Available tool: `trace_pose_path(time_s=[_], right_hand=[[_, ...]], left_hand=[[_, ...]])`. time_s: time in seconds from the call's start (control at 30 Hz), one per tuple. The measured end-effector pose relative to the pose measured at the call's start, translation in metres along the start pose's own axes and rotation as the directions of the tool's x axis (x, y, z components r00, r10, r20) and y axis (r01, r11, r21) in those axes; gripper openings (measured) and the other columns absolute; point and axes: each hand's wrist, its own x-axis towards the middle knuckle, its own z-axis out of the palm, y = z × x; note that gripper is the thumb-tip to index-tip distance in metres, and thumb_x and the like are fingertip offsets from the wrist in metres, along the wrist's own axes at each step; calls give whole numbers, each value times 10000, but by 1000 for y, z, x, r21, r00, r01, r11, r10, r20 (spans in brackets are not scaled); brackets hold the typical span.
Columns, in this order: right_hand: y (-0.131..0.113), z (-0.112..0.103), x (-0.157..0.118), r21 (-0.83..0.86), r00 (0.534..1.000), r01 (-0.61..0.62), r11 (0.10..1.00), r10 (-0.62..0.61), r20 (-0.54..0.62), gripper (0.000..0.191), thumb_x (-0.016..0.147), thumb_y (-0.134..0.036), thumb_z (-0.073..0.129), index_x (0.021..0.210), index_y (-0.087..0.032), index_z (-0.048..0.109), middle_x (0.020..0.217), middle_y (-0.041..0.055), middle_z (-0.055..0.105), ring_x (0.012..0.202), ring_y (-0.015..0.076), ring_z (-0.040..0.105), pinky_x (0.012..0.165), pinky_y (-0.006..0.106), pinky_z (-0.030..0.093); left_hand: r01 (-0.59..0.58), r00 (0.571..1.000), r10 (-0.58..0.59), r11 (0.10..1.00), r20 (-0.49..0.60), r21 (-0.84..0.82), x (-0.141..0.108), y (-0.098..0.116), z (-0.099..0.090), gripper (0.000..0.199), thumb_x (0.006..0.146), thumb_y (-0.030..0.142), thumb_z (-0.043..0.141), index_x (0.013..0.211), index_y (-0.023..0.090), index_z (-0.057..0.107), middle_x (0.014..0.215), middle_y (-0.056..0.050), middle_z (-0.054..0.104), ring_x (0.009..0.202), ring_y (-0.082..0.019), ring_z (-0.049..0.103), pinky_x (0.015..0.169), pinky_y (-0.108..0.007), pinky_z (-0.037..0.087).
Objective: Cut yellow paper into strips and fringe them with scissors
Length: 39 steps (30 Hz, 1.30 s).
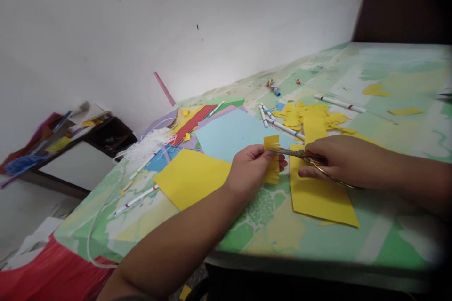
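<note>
My left hand [252,169] pinches a narrow yellow paper strip [271,142] with slits cut along its right edge. My right hand [332,160] grips a pair of scissors [291,152] with gold-coloured handles. The blades point left and meet the strip just above my left fingers. Beneath the right hand lies a yellow paper sheet [321,202]. Another yellow sheet [194,176] is left of my left hand, overlapping a light blue sheet [229,134]. Beyond the scissors is a heap of fringed yellow paper pieces [300,113].
White marker pens [339,103] lie scattered over the patterned tablecloth [261,244]. A tangle of white string [155,143] trails off the left edge. Red paper [194,124] rests near the wall. A dark shelf unit [113,136] stands at the left, and red fabric [52,268] is below.
</note>
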Motion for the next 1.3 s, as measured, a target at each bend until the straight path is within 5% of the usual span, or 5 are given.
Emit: trace_pose_path(time_s=[1.3], right_hand=[[8, 1, 5, -84, 999, 46, 995, -47, -9, 521, 645, -702, 319, 558, -201, 430, 547, 19, 511, 488, 135, 403, 455, 253, 218]], left_hand=[[72, 997, -72, 996, -9, 55, -4, 1, 4, 161, 629, 258, 615, 694, 120, 564, 616, -22, 603, 536, -108, 576, 591, -279, 467]])
